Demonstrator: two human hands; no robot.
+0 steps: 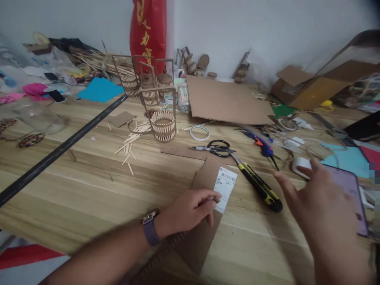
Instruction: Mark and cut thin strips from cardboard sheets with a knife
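My left hand [191, 209], with a watch [150, 221] on its wrist, hovers over or rests on a flat piece of brown cardboard [204, 233]. Its fingers are curled together near the white printed label [227, 182]; anything pinched between them is too small to make out. Raised at the right, my right hand [323, 209] is blurred, its thumb and fingers spread with nothing held. Partly behind it lies a phone [346, 184] with a lit screen. Between the hands is a yellow-and-black utility knife [258, 184], beside black-handled scissors [219, 148] and a pen [204, 149].
Small wooden-stick baskets [163, 124] with tall handles stand at the back, near loose sticks [130, 142]. A blue glue gun [263, 144], a white ring [199, 132] and a large cardboard sheet [228, 99] lie beyond. A dark strip [65, 146] crosses the left side.
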